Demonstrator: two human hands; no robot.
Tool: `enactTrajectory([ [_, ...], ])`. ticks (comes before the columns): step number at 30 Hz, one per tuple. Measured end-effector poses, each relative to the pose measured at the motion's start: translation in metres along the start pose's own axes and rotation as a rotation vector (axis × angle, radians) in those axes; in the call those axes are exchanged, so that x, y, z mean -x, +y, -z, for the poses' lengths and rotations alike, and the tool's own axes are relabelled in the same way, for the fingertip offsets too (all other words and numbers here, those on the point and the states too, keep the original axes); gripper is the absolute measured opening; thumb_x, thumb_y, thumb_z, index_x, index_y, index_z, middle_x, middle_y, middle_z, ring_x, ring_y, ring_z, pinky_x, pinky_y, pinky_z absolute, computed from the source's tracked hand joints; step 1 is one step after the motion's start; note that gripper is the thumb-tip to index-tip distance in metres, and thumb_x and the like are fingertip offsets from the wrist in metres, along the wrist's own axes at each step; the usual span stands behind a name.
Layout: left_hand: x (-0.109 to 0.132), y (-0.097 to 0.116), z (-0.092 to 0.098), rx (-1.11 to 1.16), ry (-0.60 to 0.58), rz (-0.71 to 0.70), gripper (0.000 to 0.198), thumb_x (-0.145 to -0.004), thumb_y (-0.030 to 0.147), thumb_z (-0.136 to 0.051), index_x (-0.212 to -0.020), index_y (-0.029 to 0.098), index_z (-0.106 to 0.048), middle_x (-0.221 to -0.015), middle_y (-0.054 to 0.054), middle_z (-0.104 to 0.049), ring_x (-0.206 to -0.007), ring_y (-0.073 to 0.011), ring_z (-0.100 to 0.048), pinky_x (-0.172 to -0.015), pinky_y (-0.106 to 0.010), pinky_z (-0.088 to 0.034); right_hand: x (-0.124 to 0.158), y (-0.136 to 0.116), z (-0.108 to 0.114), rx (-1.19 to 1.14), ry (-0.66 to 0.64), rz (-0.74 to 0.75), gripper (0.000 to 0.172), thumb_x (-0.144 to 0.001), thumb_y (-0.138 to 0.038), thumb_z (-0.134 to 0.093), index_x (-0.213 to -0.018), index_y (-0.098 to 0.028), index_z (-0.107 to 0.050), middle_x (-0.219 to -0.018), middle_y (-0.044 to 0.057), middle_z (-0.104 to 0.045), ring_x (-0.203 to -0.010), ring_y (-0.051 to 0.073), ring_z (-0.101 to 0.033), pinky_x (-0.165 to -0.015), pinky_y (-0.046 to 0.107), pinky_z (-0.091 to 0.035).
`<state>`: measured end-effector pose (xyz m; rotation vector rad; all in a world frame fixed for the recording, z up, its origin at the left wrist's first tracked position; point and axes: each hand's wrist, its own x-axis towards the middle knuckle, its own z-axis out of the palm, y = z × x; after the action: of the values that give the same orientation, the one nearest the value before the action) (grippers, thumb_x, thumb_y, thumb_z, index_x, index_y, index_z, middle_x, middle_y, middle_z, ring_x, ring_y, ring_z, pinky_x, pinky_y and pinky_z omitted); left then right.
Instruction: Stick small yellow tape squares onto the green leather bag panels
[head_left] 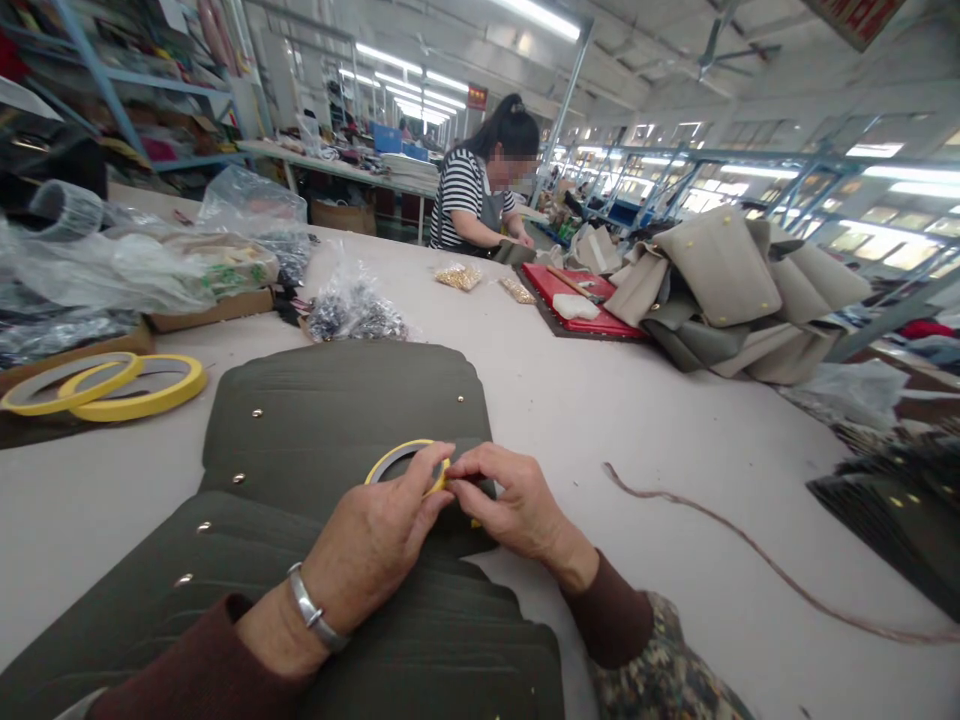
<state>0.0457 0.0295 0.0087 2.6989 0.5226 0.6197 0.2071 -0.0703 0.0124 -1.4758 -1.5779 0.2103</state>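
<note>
A roll of yellow tape (pixel 390 462) is held in my left hand (pixel 379 540), thumb and fingers closed round its right side. My right hand (pixel 517 495) pinches at the roll's edge, its fingertips meeting those of the left; the bit of tape between them is mostly covered. Both hands are over dark green panels (pixel 337 400) that lie overlapped on the table, with small gold studs (pixel 238 478) along them. A speck of yellow shows below the right fingers.
Two more yellow tape rolls (pixel 142 390) lie at the left, near plastic bags (pixel 356 305) of small parts. A brown cord (pixel 697 505) crosses the right side of the table (pixel 570 440). Beige panels (pixel 720 265) are heaped by a red board (pixel 581 305). Across the table a person (pixel 469 190) works.
</note>
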Motion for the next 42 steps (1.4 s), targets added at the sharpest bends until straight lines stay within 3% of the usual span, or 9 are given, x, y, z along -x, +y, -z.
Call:
enactTrajectory([
  [6, -0.003, -0.001, 0.002, -0.026, -0.013, -0.005, 0.019, -0.099, 0.030, -0.040, -0.113, 0.024, -0.051, -0.086, 0.001, -0.074, -0.067, -0.0179, -0.071, -0.055, -0.026, -0.045, 0.003, 0.001, -0.007, 0.207, 0.134, 0.141, 0.014, -0.081, -0.013, -0.055, -0.077, -0.018, -0.066, -0.066, 0.001, -0.067, -0.057, 0.011, -0.058, -0.057, 0.021, -0.046],
  [9, -0.007, -0.001, 0.006, -0.023, -0.010, -0.028, 0.017, -0.099, 0.028, -0.039, -0.093, 0.024, -0.055, -0.075, 0.003, -0.069, -0.060, -0.0147, -0.065, -0.052, -0.025, -0.041, 0.003, -0.005, -0.010, 0.212, 0.171, 0.091, 0.015, -0.077, -0.011, -0.054, -0.074, -0.017, -0.068, -0.066, 0.002, -0.068, -0.057, 0.011, -0.059, -0.057, 0.021, -0.046],
  [17, -0.009, 0.012, 0.003, -0.102, 0.180, -0.164, 0.026, -0.100, 0.026, -0.035, -0.086, 0.021, -0.057, -0.074, 0.002, -0.066, -0.062, -0.0132, -0.061, -0.056, -0.025, -0.040, -0.010, 0.001, -0.001, -0.492, 0.184, -0.748, 0.011, -0.069, -0.026, -0.066, -0.067, -0.016, -0.064, -0.048, -0.004, -0.060, -0.040, 0.009, -0.056, -0.042, 0.020, -0.049],
  [19, -0.008, 0.012, 0.000, -0.141, 0.117, -0.136, 0.025, -0.100, 0.025, -0.036, -0.090, 0.021, -0.058, -0.079, 0.000, -0.066, -0.067, -0.0146, -0.063, -0.057, -0.026, -0.042, -0.012, 0.013, 0.006, -0.542, 0.171, -0.843, 0.013, -0.066, -0.026, -0.071, -0.068, -0.014, -0.065, -0.050, -0.003, -0.062, -0.041, 0.009, -0.057, -0.043, 0.020, -0.051],
  [22, -0.009, 0.009, -0.003, -0.240, -0.093, -0.029, 0.018, -0.097, 0.020, -0.042, -0.094, 0.021, -0.059, -0.086, -0.002, -0.065, -0.076, -0.0184, -0.063, -0.060, -0.027, -0.044, -0.010, 0.028, 0.013, -0.508, 0.071, -0.922, 0.015, -0.066, -0.025, -0.074, -0.072, -0.013, -0.068, -0.052, -0.002, -0.064, -0.040, 0.008, -0.057, -0.043, 0.018, -0.050],
  [25, -0.012, 0.008, -0.005, -0.296, -0.279, 0.043, 0.018, -0.094, 0.015, -0.044, -0.097, 0.022, -0.060, -0.092, -0.004, -0.063, -0.083, -0.0211, -0.060, -0.064, -0.029, -0.046, -0.006, 0.035, 0.013, -0.415, 0.038, -0.897, 0.014, -0.073, -0.026, -0.071, -0.075, -0.013, -0.070, -0.053, -0.003, -0.063, -0.041, 0.006, -0.056, -0.043, 0.017, -0.048],
  [28, -0.016, 0.010, -0.006, -0.310, -0.354, 0.067, 0.021, -0.094, 0.013, -0.042, -0.097, 0.022, -0.060, -0.094, -0.006, -0.061, -0.087, -0.0228, -0.058, -0.067, -0.031, -0.047, -0.005, 0.035, 0.008, -0.293, 0.023, -0.809, 0.015, -0.079, -0.027, -0.066, -0.075, -0.014, -0.070, -0.055, -0.003, -0.062, -0.042, 0.006, -0.054, -0.043, 0.016, -0.045],
  [38, -0.017, 0.016, -0.003, -0.328, -0.411, 0.081, 0.026, -0.093, 0.010, -0.038, -0.100, 0.021, -0.061, -0.093, -0.007, -0.059, -0.089, -0.0242, -0.057, -0.068, -0.033, -0.049, -0.010, 0.032, -0.006, 0.233, -0.008, -0.458, 0.015, -0.081, -0.016, -0.060, -0.071, -0.018, -0.070, -0.066, 0.000, -0.070, -0.059, 0.012, -0.061, -0.058, 0.022, -0.044],
  [42, -0.016, 0.015, -0.004, -0.336, -0.391, 0.071, 0.026, -0.093, 0.010, -0.038, -0.100, 0.021, -0.061, -0.094, -0.007, -0.059, -0.088, -0.0241, -0.056, -0.068, -0.033, -0.049, -0.009, 0.032, -0.004, 0.291, 0.003, -0.494, 0.013, -0.081, -0.020, -0.065, -0.093, -0.019, -0.069, -0.059, -0.003, -0.066, -0.055, 0.014, -0.060, -0.059, 0.024, -0.046],
])
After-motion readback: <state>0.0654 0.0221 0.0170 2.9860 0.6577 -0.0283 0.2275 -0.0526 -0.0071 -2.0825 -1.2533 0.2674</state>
